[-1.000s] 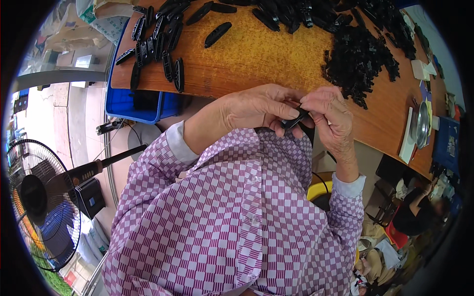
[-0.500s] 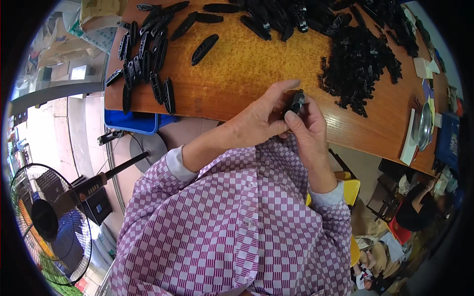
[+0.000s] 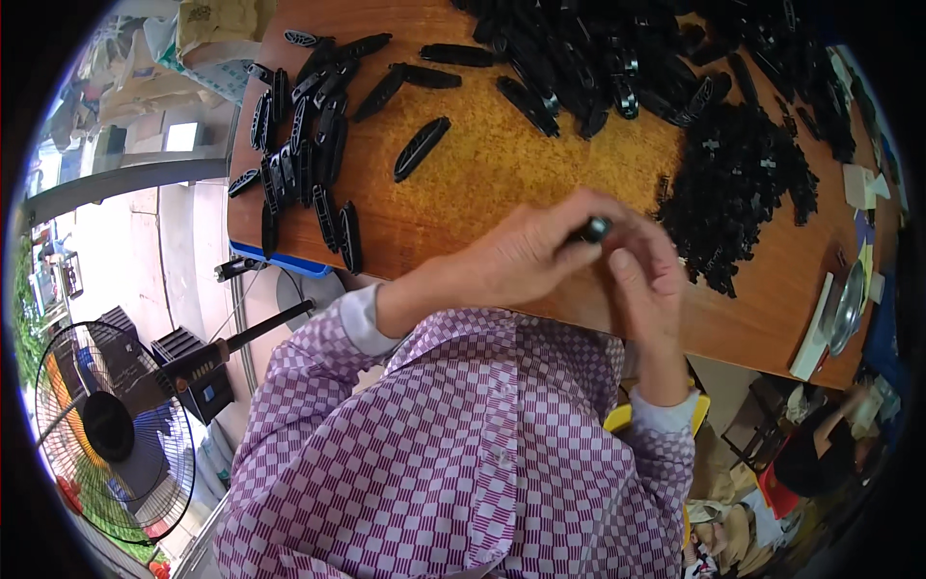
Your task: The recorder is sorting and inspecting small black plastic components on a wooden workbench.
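My left hand (image 3: 526,249) is closed around a small dark plastic piece, with its shiny end (image 3: 596,229) showing between thumb and fingers. Most of the piece is hidden in the grip. Beside it, my right hand (image 3: 654,275) is loosely curled, thumb and fingers apart, with nothing visible between them; the hand is slightly blurred. Both hands are above the near edge of the wooden table (image 3: 540,164). Just past my right hand lies a heap of small black plastic parts (image 3: 738,183). A single long black oval piece (image 3: 422,150) lies farther left.
Long black pieces (image 3: 299,145) lie stacked at the left of the table, and a larger pile (image 3: 579,68) fills the far side. A metal bowl (image 3: 847,307) is at the right edge. A standing fan (image 3: 108,425) is at lower left; another person (image 3: 820,449) sits at lower right.
The table and its piles have shifted down and right in the picture. My right hand has come away from the dark piece, its thumb now apart from it; my left hand keeps hold.
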### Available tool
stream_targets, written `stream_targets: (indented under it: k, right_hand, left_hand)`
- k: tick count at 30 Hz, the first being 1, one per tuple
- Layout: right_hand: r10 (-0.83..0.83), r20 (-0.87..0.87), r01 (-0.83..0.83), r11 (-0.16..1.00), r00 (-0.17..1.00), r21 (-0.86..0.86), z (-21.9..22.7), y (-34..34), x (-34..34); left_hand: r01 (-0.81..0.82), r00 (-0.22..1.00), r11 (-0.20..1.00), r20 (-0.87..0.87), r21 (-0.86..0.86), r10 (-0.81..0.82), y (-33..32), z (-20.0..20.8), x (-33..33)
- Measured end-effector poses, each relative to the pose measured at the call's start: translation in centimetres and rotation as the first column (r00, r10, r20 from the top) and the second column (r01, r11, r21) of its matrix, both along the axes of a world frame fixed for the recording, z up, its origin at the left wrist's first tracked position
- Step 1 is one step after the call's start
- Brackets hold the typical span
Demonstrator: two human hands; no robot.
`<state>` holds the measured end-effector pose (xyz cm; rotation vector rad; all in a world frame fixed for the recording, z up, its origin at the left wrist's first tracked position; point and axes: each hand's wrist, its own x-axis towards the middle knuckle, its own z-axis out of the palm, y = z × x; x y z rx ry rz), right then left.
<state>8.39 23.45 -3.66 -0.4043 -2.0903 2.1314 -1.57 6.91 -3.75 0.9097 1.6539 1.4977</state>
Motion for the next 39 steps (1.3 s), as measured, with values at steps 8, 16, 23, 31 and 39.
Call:
stream_targets:
  k: [8,16,23,31,39]
  right_hand:
    - [-0.052,-0.024,0.025,0.011,0.998,1.0,-0.7,6.0,-3.6]
    - [0.143,-0.177,0.18,-0.007,0.974,0.984,-1.0,5.5,-3.9]
    - [0.202,-0.415,0.359,0.265,0.887,0.895,1.7,2.7,-0.1]
    - [0.282,-0.493,0.448,0.212,0.823,0.869,2.8,-0.1,3.8]
    - [0.272,-0.528,0.489,0.203,0.804,0.848,3.1,-1.8,5.7]
  left_hand:
    - [-0.344,0.619,0.929,-0.777,-0.135,0.117,-0.8,-0.2,-7.6]
    - [-0.314,0.213,0.919,-0.961,-0.238,-0.176,-0.8,-2.0,-9.6]
    - [-0.362,0.351,0.924,-0.936,-0.123,0.013,-2.0,-2.2,-7.9]
    - [-0.279,0.84,0.955,0.506,0.098,0.193,-2.4,-0.5,1.1]
    - [-0.306,0.611,0.917,0.792,0.257,-0.018,-2.3,-0.2,4.5]
